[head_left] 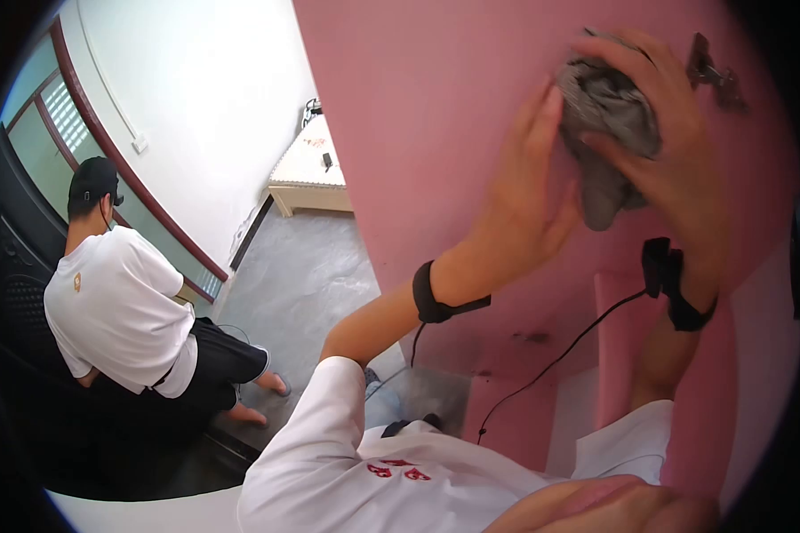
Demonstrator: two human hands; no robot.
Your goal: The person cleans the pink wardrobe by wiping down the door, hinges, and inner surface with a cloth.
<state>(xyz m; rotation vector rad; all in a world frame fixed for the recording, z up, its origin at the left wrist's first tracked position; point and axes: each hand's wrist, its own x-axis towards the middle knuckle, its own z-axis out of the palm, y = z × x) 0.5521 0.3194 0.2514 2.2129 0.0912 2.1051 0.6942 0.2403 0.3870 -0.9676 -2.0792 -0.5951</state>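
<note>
A bunched grey cloth is in front of a pink surface at the upper right. My right hand grips it, with the fingers curled over its top and the thumb across its front. Beside the cloth, on its left, is my left hand, fingers stretched out and tips at the cloth's edge. Whether the cloth touches the pink surface cannot be made out. Both wrists wear black bands, with thin cables hanging from them.
A dark fitting is on the pink surface, right of the cloth. At left, a person in a white shirt and black cap faces away, near a glazed door frame. A low pale table stands by the white wall.
</note>
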